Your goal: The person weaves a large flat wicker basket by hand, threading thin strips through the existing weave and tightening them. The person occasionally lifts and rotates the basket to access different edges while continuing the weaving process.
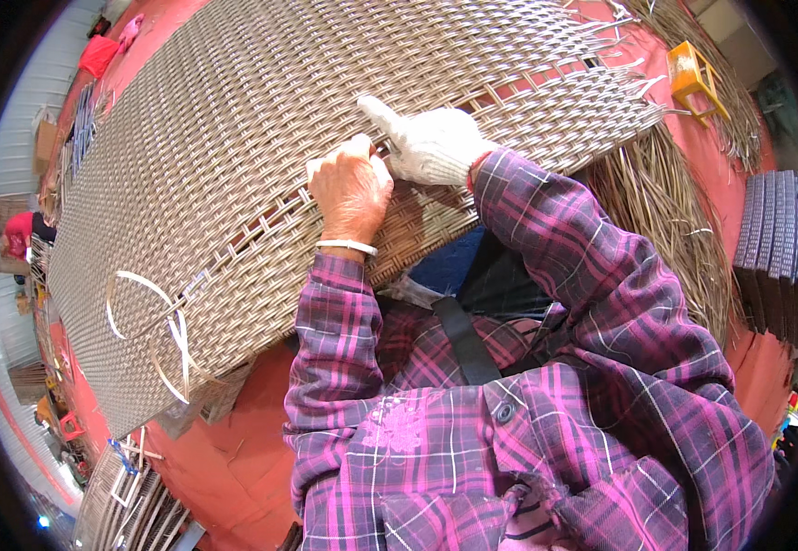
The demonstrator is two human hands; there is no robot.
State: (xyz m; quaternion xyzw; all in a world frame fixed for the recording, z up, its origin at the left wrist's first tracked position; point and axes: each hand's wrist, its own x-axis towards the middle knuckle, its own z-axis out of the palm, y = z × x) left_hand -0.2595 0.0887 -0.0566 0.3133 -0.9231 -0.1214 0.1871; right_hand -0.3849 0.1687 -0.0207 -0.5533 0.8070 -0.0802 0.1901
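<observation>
A large sheet of tan-brown woven rattan-like strips (pixel 234 119) slopes across in front of me. A narrow open seam (pixel 275 217) runs slantwise through the weave, with my two hands meeting over it. My left hand (pixel 351 188) is bare and closed, knuckles up, against the weave; whatever its fingers grip is hidden. Right beside it, my right hand (pixel 438 145) wears a white knitted glove. One gloved digit points up and to the left, while the others curl under, out of sight. A loose pale strip (pixel 177 338) loops out of the seam's lower left end.
Loose strip ends fray at the sheet's upper right edge. Long dry-looking strands (pixel 665 207) are heaped at the right, near a yellow stool (pixel 696 83) and stacked grey woven pieces (pixel 774 225). Red covering (pixel 243 468) lies on the floor. Someone in red (pixel 19 236) is far left.
</observation>
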